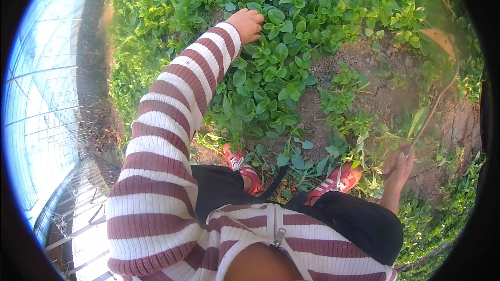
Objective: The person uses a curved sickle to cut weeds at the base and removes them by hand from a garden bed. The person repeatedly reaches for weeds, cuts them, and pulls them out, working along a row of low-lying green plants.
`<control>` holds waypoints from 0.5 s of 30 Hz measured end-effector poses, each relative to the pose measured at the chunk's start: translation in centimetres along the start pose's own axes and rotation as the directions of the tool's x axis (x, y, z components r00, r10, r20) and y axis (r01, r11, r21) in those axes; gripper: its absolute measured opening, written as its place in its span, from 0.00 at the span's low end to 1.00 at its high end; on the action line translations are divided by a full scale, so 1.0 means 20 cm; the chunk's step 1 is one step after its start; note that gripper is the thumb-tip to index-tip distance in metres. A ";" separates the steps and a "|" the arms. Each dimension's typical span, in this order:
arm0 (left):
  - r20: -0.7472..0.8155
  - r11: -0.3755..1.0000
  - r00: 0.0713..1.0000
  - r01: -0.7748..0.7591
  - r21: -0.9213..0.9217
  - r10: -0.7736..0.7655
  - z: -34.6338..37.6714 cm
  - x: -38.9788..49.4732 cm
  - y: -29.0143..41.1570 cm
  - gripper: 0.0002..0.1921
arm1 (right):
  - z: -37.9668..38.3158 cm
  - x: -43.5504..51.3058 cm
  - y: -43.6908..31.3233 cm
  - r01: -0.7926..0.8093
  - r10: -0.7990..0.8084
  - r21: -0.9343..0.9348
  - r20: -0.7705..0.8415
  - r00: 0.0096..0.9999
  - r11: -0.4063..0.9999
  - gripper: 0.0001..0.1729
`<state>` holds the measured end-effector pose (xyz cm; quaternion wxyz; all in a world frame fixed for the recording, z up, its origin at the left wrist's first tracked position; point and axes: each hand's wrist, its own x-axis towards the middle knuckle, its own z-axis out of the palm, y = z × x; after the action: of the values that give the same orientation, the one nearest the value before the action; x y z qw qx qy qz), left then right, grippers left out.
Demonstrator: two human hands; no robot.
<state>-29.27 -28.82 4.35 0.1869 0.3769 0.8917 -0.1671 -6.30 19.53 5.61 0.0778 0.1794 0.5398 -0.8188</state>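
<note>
Reaching out in a striped sleeve, my left hand lies palm down against low leafy green plants. Its fingers are bent and a little apart; its palm side is hidden, so I cannot tell whether it grips a stem or leaf. Low at the right, my right hand is closed around the lower end of a long, thin, curved tool. A flat orange-brown blade tops it, blurred, above the plants, like a hand hoe. A jagged green leaf stands close to that hand.
Red shoes with white stripes stand among weeds. Brown crumbly soil shows between the plants, with small red flowers on some. A dark strip of ground and bright translucent sheeting on a frame run along the left side.
</note>
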 end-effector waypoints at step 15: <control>0.198 0.936 0.976 0.157 -0.317 -0.096 0.06 0.10 -0.04 0.12 | 0.01 -0.06 -0.02 0.038 -0.038 -0.049 0.008 0.999 0.998 0.16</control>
<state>-30.98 -28.64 2.56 0.3155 0.2654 0.9091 -0.0602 -5.33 19.39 6.52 0.0684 0.1643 0.5627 -0.8073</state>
